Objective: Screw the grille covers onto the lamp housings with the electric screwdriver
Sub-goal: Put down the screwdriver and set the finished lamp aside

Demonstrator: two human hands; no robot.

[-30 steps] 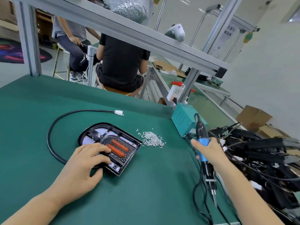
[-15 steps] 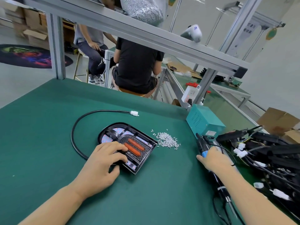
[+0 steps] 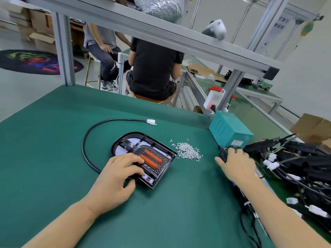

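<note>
The electric screwdriver [image 3: 245, 199] is now lying low beneath the right hand [image 3: 236, 163], whose grip I cannot tell. Left hand [image 3: 116, 178] is pressing the lamp housing [image 3: 143, 158], screws [image 3: 188, 151] at two o'clock; keep steadying it.

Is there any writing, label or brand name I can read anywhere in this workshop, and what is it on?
Hanging white sign, top right: dark characters, mirrored or blurred, not readable.
Label on the teal power box: print too small to read.
White device on the frame rail: a small blue mark, not readable.
White socket strip: no legible text.
Nothing can be quoted with confidence.
</note>
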